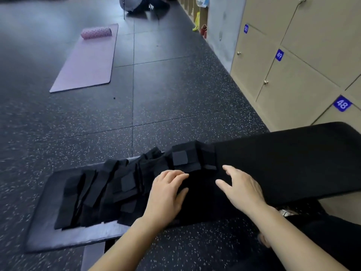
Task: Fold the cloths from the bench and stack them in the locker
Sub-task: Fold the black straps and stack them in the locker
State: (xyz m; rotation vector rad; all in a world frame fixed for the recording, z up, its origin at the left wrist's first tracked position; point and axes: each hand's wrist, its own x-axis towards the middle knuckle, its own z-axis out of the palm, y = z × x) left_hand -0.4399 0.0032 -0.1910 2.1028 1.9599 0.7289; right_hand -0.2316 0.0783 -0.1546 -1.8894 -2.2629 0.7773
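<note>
- Folding step: left hand (pixel 166 192) and right hand (pixel 242 189), fingers loosely spread, rest on a black cloth (pixel 203 194) on the desk (pixel 78 238).
- Next, likely: pinch an edge and fold it over.

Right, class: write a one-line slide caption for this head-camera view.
Left hand and right hand on a black cloth atop the bench, beside numbered lockers.

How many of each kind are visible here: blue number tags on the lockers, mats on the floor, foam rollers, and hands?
Blue number tags: 3
Purple mat: 1
Pink foam roller: 1
Hands: 2, left hand and right hand
Total: 7
</note>
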